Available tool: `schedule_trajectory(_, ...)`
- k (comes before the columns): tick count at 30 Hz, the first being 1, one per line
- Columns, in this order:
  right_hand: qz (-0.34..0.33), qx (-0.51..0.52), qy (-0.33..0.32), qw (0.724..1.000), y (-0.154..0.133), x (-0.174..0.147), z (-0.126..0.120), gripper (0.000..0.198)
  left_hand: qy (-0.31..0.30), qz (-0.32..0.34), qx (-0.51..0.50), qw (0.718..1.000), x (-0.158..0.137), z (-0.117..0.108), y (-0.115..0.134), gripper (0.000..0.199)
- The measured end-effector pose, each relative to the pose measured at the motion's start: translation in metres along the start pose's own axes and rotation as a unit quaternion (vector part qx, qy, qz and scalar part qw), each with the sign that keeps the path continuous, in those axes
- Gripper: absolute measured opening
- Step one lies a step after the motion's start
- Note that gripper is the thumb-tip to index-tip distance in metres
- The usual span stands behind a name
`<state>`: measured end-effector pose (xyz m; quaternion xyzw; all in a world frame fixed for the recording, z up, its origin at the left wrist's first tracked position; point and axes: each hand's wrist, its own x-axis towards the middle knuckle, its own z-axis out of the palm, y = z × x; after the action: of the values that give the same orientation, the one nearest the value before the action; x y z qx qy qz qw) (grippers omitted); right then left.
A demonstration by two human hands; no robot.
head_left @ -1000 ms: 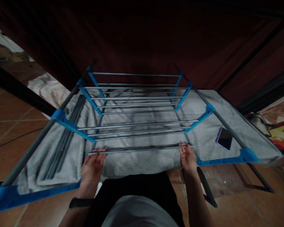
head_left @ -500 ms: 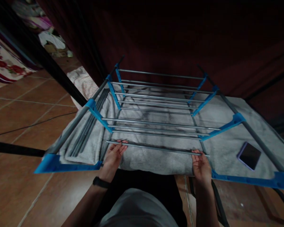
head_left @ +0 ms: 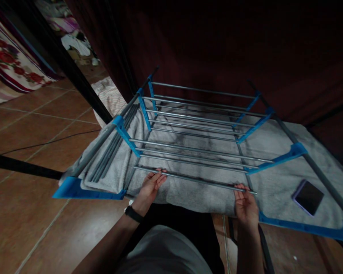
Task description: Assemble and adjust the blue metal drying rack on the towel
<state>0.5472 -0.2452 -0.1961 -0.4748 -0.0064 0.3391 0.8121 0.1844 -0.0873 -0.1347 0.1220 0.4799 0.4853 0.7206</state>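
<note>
A thin grey metal rod (head_left: 200, 181) lies across both my hands, above the grey blanket. My left hand (head_left: 152, 187) grips it a little in from its left end, fingers under and thumb over it. Near the right end my right hand (head_left: 245, 203) holds the same rod, palm up. Beyond it stands a rack frame with blue plastic brackets (head_left: 125, 137) and several metal rods fitted between them. The nearest blue brackets, at left (head_left: 88, 192) and right (head_left: 303, 227), have no rod between them.
Several loose grey rods (head_left: 111, 146) lie on the blanket (head_left: 185, 196) at left. A phone (head_left: 308, 197) rests at right inside the frame. Black bars (head_left: 23, 166) cross at left, with a cable (head_left: 51, 141) on the tiled floor. A dark red curtain (head_left: 205, 45) hangs behind.
The view has shifted slightly, so the frame sits further right. My left hand has slid inward along the rod, away from its left end. My right hand keeps its hold.
</note>
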Motion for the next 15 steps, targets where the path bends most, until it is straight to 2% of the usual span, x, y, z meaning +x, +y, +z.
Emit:
schedule_trajectory(10,-0.026,-0.001,0.035,0.999,0.0037,0.0016,0.0003,0.022,0.032,0.003,0.018,0.999,0.0041,0.0015,-0.0016,0.030)
schedule_trajectory(15,-0.023,-0.001,0.030,0.999,0.0034,0.0014,0.0007,0.024,0.025,0.003,0.038,0.999,0.0045,0.0014,-0.0024,0.036)
